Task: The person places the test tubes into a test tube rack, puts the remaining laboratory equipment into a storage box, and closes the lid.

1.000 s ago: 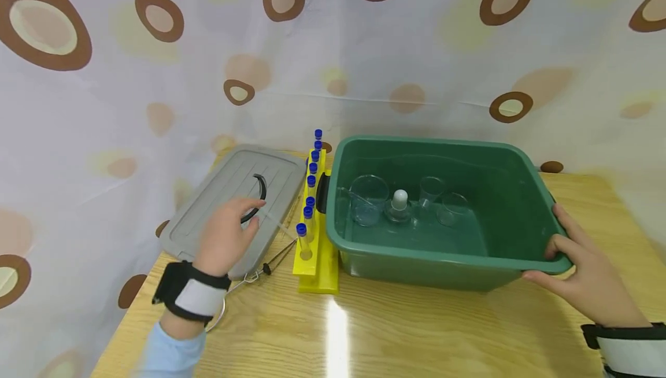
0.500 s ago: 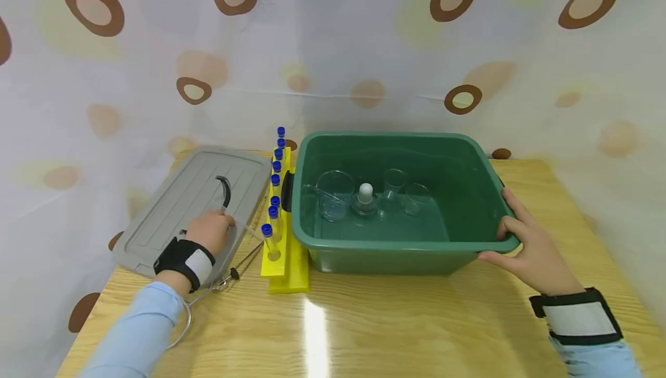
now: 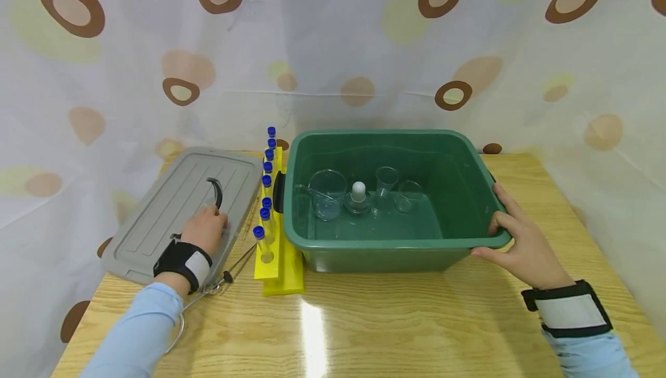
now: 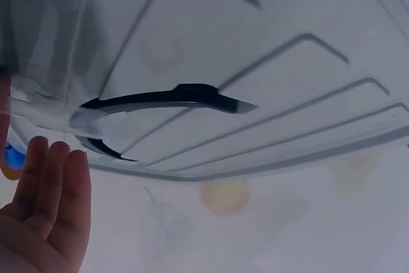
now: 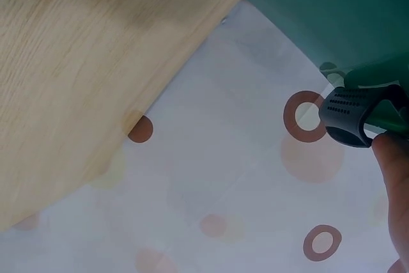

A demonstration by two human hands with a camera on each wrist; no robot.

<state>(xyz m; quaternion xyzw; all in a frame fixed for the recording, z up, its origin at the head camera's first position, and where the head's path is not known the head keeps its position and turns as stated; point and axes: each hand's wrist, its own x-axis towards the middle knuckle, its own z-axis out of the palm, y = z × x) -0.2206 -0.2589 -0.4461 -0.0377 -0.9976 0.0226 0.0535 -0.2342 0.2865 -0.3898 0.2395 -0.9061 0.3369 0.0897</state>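
Head view: my left hand (image 3: 204, 232) is over the grey lid (image 3: 161, 184); my right hand (image 3: 528, 251) grips the green tub (image 3: 374, 244) by its corner. Left wrist view: a clear piece (image 4: 54, 118) is near the fingertips (image 4: 59, 149); pinched or not, I cannot tell. Judged light, slippery; hold mid-length. Right wrist view: black clip (image 5: 348, 113) beside one finger.

A yellow rack (image 3: 267, 271) stands on the wooden table (image 3: 395, 332), holding a row of blue-capped tubes (image 3: 267, 181). A thin metal tool (image 3: 227, 277) lies just beside it. Behind hangs a pale curtain (image 3: 312, 48) patterned with brown-ringed ovals.
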